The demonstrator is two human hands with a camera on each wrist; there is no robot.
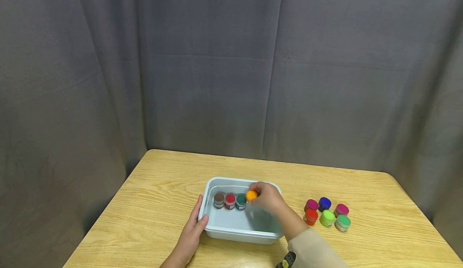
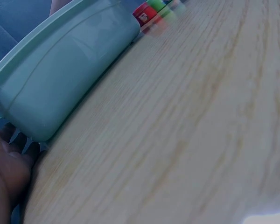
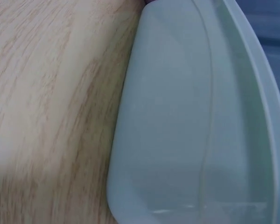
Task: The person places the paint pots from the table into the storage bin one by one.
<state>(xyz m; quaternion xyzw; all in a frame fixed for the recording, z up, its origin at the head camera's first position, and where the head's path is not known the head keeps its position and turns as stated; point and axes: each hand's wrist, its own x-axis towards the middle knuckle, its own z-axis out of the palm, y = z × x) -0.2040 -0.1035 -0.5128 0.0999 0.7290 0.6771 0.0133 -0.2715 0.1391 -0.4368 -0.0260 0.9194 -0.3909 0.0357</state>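
Observation:
A pale blue-grey plastic tub [image 1: 231,232] stands on the wooden table. In it, three small paint jars form a row: a brown jar [image 1: 218,200], a red jar [image 1: 230,201] and a dark green jar [image 1: 241,201]. At the right end of that row, inside the tub, my right hand [image 1: 267,197] pinches a jar with an orange lid [image 1: 251,196]. My left hand [image 1: 189,234] rests against the tub's left side, its fingers fairly straight and the thumb at the near corner. The left wrist view shows these fingers [image 2: 19,142] beside the tub's lower corner.
Right of the tub sits a cluster of paint jars: two magenta jars [image 1: 341,209], a blue jar [image 1: 324,203], an orange-red jar [image 1: 310,216], a lime jar [image 1: 327,217] and a green jar [image 1: 342,222]. Grey curtains [image 1: 217,79] hang behind the table [image 1: 144,219].

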